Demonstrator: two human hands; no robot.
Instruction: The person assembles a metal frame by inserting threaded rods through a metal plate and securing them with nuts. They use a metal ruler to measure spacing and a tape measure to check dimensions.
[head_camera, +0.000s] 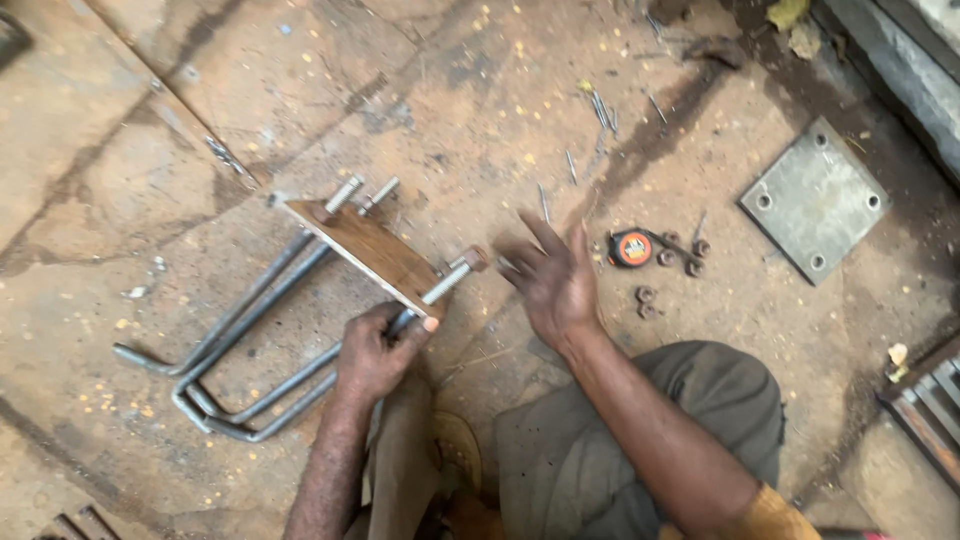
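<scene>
The left hand is closed around one of the bent threaded rods, gripping it just below the rusty brown plate that the rods pass through. The plate sits tilted above the floor, its long edges running from upper left to lower right, with threaded rod ends poking out along both its upper and lower ends. The hooked lower bends of the rods lie on the floor to the left.

The right hand is open, fingers spread, holding nothing, and hovers just right of the plate's lower corner. Near it, farther right, lie a small round orange-and-black tape measure and a few loose nuts. Well apart at upper right rests a grey square plate with a hole at each corner. Open rusty floor spreads wide to the left and above, scattered with loose nails.
</scene>
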